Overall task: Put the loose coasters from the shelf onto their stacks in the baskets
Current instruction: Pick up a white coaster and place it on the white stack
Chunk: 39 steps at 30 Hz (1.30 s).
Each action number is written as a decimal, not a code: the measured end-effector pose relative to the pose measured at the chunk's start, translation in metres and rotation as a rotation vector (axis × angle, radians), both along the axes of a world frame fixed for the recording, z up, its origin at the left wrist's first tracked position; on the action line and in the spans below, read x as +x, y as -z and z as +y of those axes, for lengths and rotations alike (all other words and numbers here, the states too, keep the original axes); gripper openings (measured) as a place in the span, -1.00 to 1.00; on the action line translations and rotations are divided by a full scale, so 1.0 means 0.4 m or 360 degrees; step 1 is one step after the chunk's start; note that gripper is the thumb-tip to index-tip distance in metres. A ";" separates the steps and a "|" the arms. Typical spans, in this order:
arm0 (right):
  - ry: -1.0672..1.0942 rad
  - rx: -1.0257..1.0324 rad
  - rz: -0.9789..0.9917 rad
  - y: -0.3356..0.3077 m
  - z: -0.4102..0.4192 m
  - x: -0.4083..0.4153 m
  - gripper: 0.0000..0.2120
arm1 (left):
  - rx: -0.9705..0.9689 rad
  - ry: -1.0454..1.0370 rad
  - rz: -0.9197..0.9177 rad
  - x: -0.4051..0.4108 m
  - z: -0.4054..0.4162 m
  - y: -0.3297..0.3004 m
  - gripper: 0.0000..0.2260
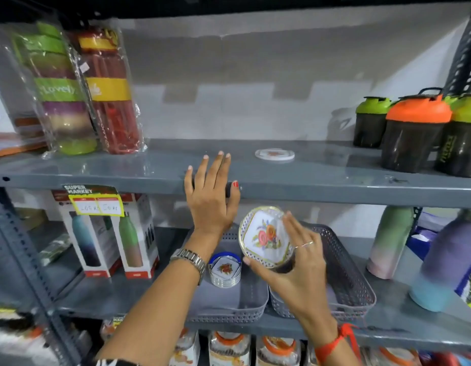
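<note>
Head view, right hand (289,262) fingers pinching floral coaster (266,237), left hand (209,196) spread

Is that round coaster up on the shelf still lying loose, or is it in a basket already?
Still loose: the round coaster lies flat on the upper shelf, untouched by either hand.

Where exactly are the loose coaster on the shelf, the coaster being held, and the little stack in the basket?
loose coaster (274,154): head view, its flat top face.
held coaster (266,237): head view, the floral centre.
coaster stack (225,270): head view, the top coaster.
</note>
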State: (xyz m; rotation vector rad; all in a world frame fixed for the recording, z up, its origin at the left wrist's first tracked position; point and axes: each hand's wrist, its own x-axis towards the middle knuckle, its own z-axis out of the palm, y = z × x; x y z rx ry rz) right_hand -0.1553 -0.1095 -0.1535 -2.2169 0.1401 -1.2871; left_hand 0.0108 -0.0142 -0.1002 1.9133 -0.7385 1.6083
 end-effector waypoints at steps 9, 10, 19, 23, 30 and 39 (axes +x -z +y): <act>-0.0025 0.0096 0.1187 0.228 0.039 0.241 -0.53 | -0.0034 -0.0080 -0.0122 0.027 -0.007 0.009 -0.54; -0.0040 0.0107 0.1216 0.245 0.046 0.264 -0.51 | -0.0041 -0.0089 -0.0132 0.030 -0.008 0.011 -0.54; -0.0030 -0.0202 0.1441 0.320 0.056 0.399 -0.55 | -0.0106 -0.0140 -0.0249 0.043 -0.018 0.012 -0.55; 0.0086 -0.0460 0.1474 0.345 0.043 0.438 -0.51 | -0.0134 -0.0144 -0.0269 0.047 -0.021 0.014 -0.54; -0.0010 -0.0653 0.1648 0.361 0.010 0.477 -0.30 | -0.0160 -0.0157 -0.0289 0.053 -0.024 0.017 -0.51; -0.0253 -0.0351 0.1890 0.346 -0.035 0.545 0.04 | -0.0183 -0.0182 -0.0330 0.060 -0.029 0.017 -0.50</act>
